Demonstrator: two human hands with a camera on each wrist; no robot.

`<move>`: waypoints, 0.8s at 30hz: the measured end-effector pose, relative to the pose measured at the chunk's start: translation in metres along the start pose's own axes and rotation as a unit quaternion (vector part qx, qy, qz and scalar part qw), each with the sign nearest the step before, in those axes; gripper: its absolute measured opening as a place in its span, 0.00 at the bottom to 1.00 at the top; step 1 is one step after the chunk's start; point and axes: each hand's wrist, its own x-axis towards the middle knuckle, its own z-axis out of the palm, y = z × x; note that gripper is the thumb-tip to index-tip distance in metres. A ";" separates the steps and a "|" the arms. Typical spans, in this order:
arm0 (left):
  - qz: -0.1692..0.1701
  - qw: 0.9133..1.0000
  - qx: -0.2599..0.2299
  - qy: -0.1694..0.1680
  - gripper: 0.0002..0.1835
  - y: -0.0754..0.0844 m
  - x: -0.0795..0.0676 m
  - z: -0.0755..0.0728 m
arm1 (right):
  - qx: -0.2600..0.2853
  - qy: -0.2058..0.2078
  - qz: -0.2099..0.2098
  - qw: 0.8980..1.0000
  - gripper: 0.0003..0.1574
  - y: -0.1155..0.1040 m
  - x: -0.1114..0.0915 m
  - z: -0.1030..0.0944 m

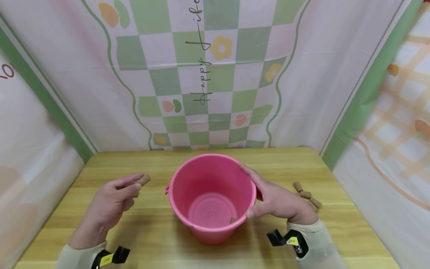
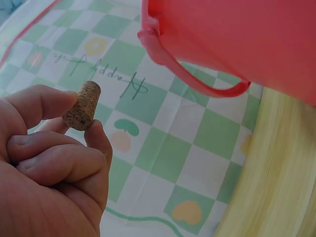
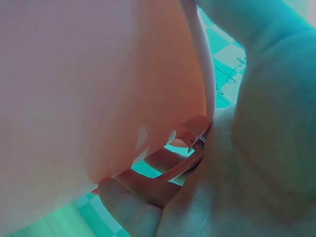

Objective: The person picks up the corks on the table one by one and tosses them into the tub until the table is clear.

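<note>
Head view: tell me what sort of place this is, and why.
Probably a small screened-off tabletop workspace: a wood-grain table with printed sheeting behind it and more along both sides.

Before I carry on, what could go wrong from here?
The left hand pinches the cork by its fingertips, beside the pink bucket, so it might slip and land outside.
The right hand grips the bucket's rim; a hard tug could tip it.
The loose corks lie near the right wrist, which might scatter them.
</note>
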 end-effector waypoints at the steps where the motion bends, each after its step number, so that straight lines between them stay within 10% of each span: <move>1: 0.001 1.000 0.000 -0.001 0.15 0.001 0.000 0.002 | 0.000 0.000 0.000 1.000 0.74 0.000 0.000 0.000; 24: 0.024 0.998 0.047 -0.024 0.13 0.016 -0.005 0.028 | 0.010 -0.001 -0.006 1.000 0.74 -0.001 0.000 0.001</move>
